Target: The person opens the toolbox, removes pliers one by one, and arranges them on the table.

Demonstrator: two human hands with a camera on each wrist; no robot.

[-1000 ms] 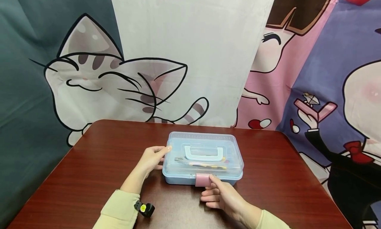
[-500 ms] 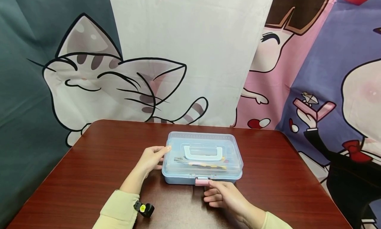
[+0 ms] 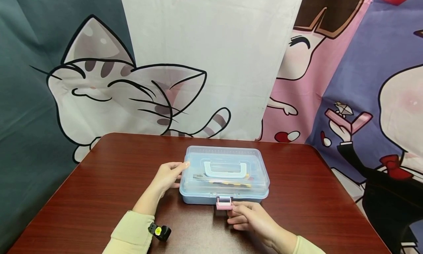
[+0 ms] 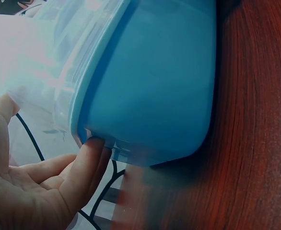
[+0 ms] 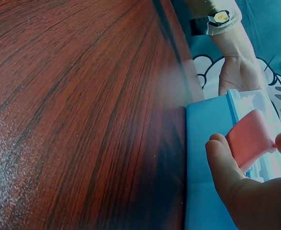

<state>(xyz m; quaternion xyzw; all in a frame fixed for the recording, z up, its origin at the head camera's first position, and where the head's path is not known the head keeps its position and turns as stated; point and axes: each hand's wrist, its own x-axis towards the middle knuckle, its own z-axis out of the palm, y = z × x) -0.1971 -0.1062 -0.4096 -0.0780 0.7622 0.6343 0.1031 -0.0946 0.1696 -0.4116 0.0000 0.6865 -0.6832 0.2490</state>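
A light blue plastic storage box (image 3: pixel 198 199) sits on the table under its lowered clear lid (image 3: pixel 224 155). A white carrying handle (image 3: pixel 243 171) lies folded on the lid, and yellow and black items show through it. My left hand (image 3: pixel 166 177) holds the box's left side, thumb on the lid, other fingertips right at the rim in the left wrist view. At the front, the pink latch (image 5: pixel 250 139) is swung out from the box. My right hand (image 3: pixel 251 219) pinches its right edge; in the right wrist view thumb and a finger lie on either side of it.
The dark red wooden table (image 3: pixel 132 155) reaches back to a cartoon-printed curtain (image 3: pixel 211 44). Black wrist gear (image 3: pixel 160 232) with a yellow mark sits at the left cuff.
The pink latch has swung from flat against the box front to sticking outward, the right hand's fingers turning down with it. The left hand and the box have stayed in place.
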